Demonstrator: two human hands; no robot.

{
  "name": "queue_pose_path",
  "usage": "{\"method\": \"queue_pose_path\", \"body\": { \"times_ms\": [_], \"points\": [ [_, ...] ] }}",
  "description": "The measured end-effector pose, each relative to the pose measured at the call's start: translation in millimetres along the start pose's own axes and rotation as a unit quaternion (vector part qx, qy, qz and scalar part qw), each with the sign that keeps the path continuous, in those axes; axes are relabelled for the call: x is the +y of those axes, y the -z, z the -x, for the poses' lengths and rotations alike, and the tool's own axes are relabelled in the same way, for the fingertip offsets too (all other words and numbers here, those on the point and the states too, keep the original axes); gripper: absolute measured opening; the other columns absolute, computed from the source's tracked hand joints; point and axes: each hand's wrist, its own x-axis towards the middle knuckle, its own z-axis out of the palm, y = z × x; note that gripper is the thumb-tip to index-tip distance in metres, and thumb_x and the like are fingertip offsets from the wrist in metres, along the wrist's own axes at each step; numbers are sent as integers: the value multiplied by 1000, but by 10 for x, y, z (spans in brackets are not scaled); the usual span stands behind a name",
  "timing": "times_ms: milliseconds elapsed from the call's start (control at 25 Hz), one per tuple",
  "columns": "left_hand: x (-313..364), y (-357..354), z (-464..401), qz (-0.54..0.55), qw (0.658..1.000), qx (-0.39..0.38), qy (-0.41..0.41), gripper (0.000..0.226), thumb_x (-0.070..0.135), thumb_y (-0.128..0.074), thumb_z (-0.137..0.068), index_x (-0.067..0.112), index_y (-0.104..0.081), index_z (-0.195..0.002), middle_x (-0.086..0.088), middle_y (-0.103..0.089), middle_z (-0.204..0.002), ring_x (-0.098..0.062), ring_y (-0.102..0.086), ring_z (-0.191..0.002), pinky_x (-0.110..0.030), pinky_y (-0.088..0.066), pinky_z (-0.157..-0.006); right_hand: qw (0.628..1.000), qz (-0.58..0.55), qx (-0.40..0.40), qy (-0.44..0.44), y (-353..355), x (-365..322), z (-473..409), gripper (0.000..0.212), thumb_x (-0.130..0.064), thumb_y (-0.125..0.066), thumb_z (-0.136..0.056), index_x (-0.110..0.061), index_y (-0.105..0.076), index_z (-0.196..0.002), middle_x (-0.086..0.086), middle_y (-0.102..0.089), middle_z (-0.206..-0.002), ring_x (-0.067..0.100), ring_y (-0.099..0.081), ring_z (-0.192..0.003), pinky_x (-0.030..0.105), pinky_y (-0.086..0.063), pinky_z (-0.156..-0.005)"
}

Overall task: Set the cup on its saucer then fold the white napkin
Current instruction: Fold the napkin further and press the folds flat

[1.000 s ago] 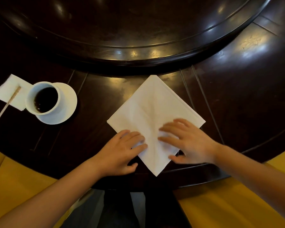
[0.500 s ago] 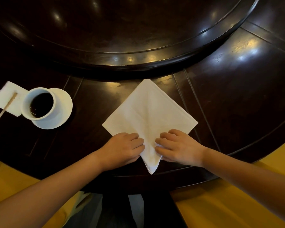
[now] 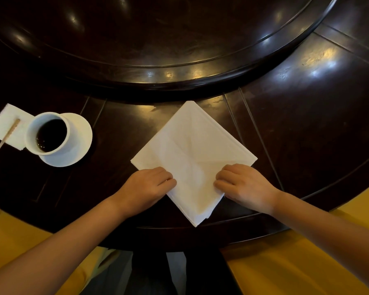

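A white cup (image 3: 49, 133) with dark liquid stands on its white saucer (image 3: 79, 141) at the left of the dark table. The white napkin (image 3: 192, 150) lies as a diamond in front of me, one corner pointing at me near the table edge. My left hand (image 3: 149, 186) grips the napkin's lower left edge with curled fingers. My right hand (image 3: 241, 186) grips its lower right edge the same way. Both hands rest on the table, with the napkin's near corner between them.
A small white paper napkin (image 3: 6, 124) with a wooden stirrer (image 3: 2, 141) lies left of the cup. A raised round turntable (image 3: 179, 79) fills the far part of the table. Yellow cloth (image 3: 285, 262) covers the seats on both sides below the table edge.
My fingers have gone from flat on the napkin to curled on its two lower edges. Both hands have moved apart toward the edges. The cup and saucer have stayed put.
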Motion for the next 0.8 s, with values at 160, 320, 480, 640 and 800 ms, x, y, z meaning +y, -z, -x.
{"method": "queue_pose_path", "body": {
  "times_ms": [160, 320, 480, 640, 800],
  "points": [
    [38, -40, 194, 32, 999, 28, 4, 8, 8, -64, -84, 5, -68, -90, -9, -69, -85, -22, -64, -76, -32, -54, -57, 995, -60, 42, -74, 9, -111, 128, 17, -3, -75, -73, -4, -69, -88, 9, -70, -85, 27, -66, -78, 36, -56, -59],
    [198, -44, 304, 121, 974, 121, 148, 25, 21, -52, -92, 5, -70, -91, -3, -70, -87, -15, -64, -83, -22, -52, -76, 949, -179, 129, -226, 7, -352, 170, 16, -1, -73, -75, -4, -69, -90, 8, -69, -85, 24, -66, -80, 37, -56, -67],
    [320, 46, 169, 151, 895, 271, 320, 25, 22, -55, -88, 2, -69, -95, 6, -61, -91, -1, -54, -88, -10, -42, -83, 885, -239, 243, -317, 101, -444, -36, 10, -10, -66, -80, -7, -69, -89, 2, -68, -84, 9, -62, -81, 21, -51, -74],
    [306, 87, -87, 155, 850, 315, 392, 18, 5, -64, -85, 0, -67, -102, 1, -61, -93, -9, -57, -88, -12, -43, -78, 848, -212, 309, -375, 167, -372, -310, 9, -12, -66, -81, -6, -69, -86, 0, -67, -82, 5, -59, -79, 16, -47, -72],
    [140, 62, -301, 130, 862, 284, 399, 21, 2, -62, -87, 1, -65, -108, -9, -66, -94, -14, -56, -88, -22, -43, -76, 836, -187, 307, -414, 125, -205, -442, 5, -10, -68, -82, -9, -68, -88, -5, -64, -82, 10, -59, -78, 25, -48, -71]
  ]
}}
